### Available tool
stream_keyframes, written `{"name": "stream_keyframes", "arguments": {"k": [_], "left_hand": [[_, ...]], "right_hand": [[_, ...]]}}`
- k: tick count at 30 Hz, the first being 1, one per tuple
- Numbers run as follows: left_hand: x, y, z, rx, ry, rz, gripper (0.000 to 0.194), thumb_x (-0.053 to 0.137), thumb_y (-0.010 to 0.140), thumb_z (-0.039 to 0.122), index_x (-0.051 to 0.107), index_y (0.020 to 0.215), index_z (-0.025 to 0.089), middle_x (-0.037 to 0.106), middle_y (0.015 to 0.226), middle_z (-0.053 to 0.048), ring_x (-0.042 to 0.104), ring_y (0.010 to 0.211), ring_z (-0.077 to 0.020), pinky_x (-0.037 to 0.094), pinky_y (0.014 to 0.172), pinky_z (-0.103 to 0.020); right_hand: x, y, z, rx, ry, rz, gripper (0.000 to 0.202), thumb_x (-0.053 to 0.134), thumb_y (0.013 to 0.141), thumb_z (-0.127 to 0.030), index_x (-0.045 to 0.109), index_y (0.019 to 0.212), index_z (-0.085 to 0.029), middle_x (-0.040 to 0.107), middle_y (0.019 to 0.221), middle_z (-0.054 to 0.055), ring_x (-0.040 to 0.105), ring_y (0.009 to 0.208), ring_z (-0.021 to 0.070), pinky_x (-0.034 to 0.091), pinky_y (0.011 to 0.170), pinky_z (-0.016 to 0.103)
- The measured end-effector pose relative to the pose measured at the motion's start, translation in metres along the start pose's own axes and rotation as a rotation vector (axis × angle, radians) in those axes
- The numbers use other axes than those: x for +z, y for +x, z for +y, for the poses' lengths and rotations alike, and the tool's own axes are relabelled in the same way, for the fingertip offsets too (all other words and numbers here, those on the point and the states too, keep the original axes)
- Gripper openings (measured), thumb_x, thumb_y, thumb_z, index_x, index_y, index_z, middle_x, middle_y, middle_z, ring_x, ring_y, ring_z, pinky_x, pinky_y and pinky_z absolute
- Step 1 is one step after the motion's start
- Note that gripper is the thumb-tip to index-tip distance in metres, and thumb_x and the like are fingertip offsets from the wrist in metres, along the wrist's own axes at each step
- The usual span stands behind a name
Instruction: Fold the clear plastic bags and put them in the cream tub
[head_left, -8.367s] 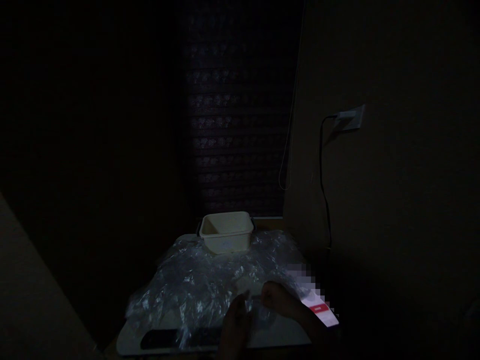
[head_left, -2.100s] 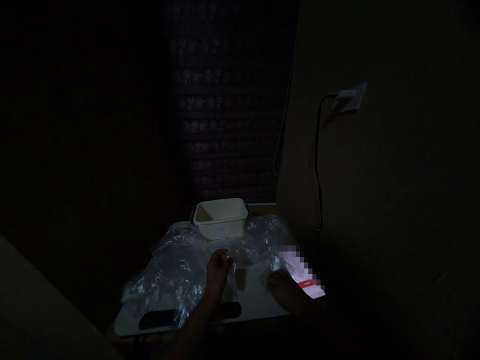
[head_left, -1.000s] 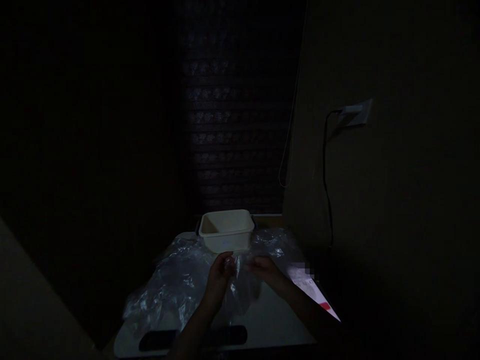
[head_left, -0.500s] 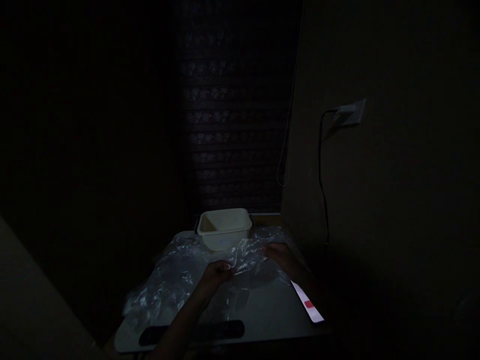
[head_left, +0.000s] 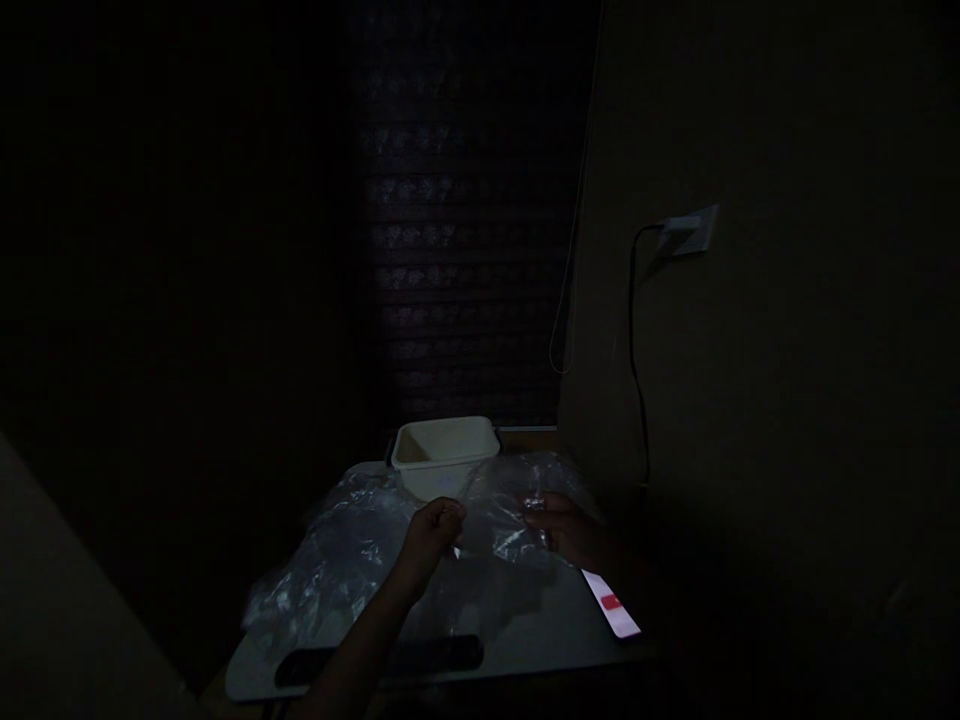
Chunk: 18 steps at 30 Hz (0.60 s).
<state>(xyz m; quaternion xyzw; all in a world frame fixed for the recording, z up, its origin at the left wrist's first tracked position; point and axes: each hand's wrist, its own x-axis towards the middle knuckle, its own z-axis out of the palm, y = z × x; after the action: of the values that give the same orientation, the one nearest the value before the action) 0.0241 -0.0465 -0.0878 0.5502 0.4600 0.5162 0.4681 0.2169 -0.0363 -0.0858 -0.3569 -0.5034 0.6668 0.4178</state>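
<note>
A clear plastic bag (head_left: 510, 515) stretches between my two hands above the small white table (head_left: 540, 620). My left hand (head_left: 431, 535) pinches its near left part, fingers closed. On the other side my right hand (head_left: 562, 525) grips the crinkled plastic, partly lost in the dark. More clear plastic sheeting (head_left: 330, 560) lies crumpled over the table's left half; whether it joins the held piece I cannot tell. Behind the hands stands a white bin (head_left: 446, 455) with dark side handles.
A lit phone (head_left: 611, 605) lies at the table's right edge, below my right forearm. Along the front edge runs a dark slot (head_left: 442, 655). A black cord (head_left: 634, 330) hangs from the wall outlet (head_left: 690, 230). Behind the table is a patterned blind (head_left: 420, 235). The room is very dark.
My left hand has risen slightly and turned upward. The plastic between the hands has shifted, with more of it gathered at my right hand. The view has moved slightly.
</note>
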Motion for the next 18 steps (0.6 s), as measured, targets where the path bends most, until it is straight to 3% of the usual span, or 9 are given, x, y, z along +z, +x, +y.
{"name": "stream_keyframes", "arguments": {"k": [3,6,12,16,18], "left_hand": [[-0.007,0.003,-0.002,-0.006,-0.016,0.023,0.021,0.054,0.057,0.034,0.05,0.063,0.014,0.04,0.046,0.006,0.037,0.04,-0.0055,0.03,0.034,-0.015],[-0.012,0.004,-0.003,-0.022,-0.009,0.055,0.024,0.055,0.055,0.037,0.05,0.061,0.014,0.038,0.044,0.007,0.036,0.039,-0.0055,0.031,0.034,-0.015],[-0.01,0.002,0.0,0.017,0.006,0.062,0.026,0.053,0.059,0.04,0.049,0.058,0.015,0.037,0.042,0.007,0.034,0.036,-0.0044,0.027,0.034,-0.015],[-0.005,0.003,0.002,0.018,0.028,0.026,0.027,0.055,0.056,0.041,0.05,0.057,0.015,0.037,0.041,0.007,0.035,0.037,-0.0052,0.028,0.035,-0.016],[-0.005,0.003,0.001,0.01,0.038,-0.001,0.027,0.056,0.055,0.04,0.051,0.058,0.014,0.039,0.043,0.006,0.037,0.04,-0.006,0.029,0.037,-0.016]], "right_hand": [[-0.003,0.003,-0.001,-0.014,-0.077,0.079,0.016,0.06,0.053,-0.028,0.054,0.061,-0.016,0.044,0.048,-0.006,0.038,0.044,0.0048,0.026,0.043,0.018],[-0.011,0.005,0.001,-0.056,-0.163,0.105,0.016,0.06,0.053,-0.028,0.05,0.055,-0.015,0.041,0.046,-0.007,0.034,0.042,0.004,0.024,0.041,0.018],[-0.02,0.004,0.003,-0.141,-0.128,0.097,0.014,0.059,0.055,-0.027,0.053,0.062,-0.016,0.046,0.052,-0.005,0.04,0.048,0.0057,0.028,0.046,0.019],[-0.009,0.002,0.001,-0.078,0.045,0.012,0.029,0.061,0.052,-0.026,0.053,0.079,-0.019,0.053,0.064,-0.002,0.048,0.058,0.0094,0.033,0.053,0.022],[-0.007,0.004,0.002,-0.042,0.076,0.029,0.028,0.063,0.049,-0.026,0.054,0.074,-0.018,0.052,0.059,-0.003,0.046,0.052,0.0079,0.032,0.051,0.022]]}}
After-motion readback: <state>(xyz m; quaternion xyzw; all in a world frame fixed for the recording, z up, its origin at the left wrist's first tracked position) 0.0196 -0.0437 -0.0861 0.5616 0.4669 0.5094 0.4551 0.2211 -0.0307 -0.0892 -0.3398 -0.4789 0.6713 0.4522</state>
